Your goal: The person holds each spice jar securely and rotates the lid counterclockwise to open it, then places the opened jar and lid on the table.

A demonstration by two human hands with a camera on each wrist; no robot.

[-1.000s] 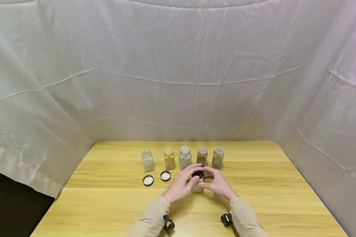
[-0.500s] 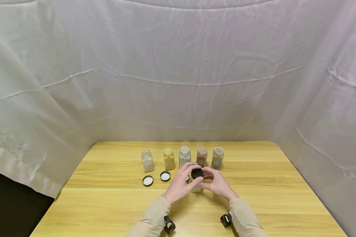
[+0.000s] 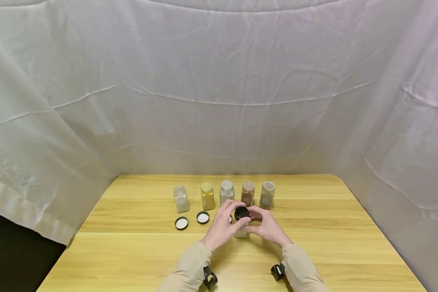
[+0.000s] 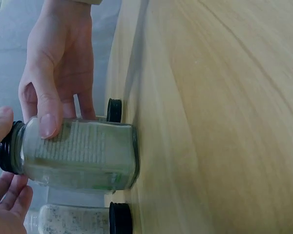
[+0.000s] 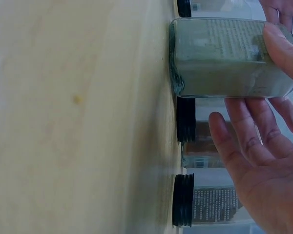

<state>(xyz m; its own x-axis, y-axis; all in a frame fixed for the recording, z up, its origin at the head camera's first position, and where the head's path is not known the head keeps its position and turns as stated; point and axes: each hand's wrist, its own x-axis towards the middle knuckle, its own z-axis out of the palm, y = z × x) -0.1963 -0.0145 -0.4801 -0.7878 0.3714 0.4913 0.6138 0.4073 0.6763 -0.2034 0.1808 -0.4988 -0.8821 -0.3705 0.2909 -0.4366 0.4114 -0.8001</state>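
Observation:
A square glass spice jar (image 4: 83,153) of pale greenish powder stands upright at the table's front middle, its black lid (image 3: 241,212) on top. My left hand (image 3: 222,228) holds the lid from the left, thumb on the near side and fingers behind. From the right, my right hand (image 3: 267,227) grips the jar's body. In the right wrist view, the right thumb (image 5: 283,51) lies across one glass face and the fingers reach around the opposite side. Printed text runs down the face under the thumb.
Behind the hands several lidless jars stand in a row: one whitish (image 3: 181,200), one yellow (image 3: 207,198), one pale speckled (image 3: 226,192), one reddish-brown (image 3: 247,192) and one grey-brown (image 3: 267,196). Black lids (image 3: 181,223) with white liners lie before them. Grey curtains surround the table (image 3: 131,259).
My left fingers have shifted around the lid, and more of its black top shows now. The right hand stays nearly still on the jar.

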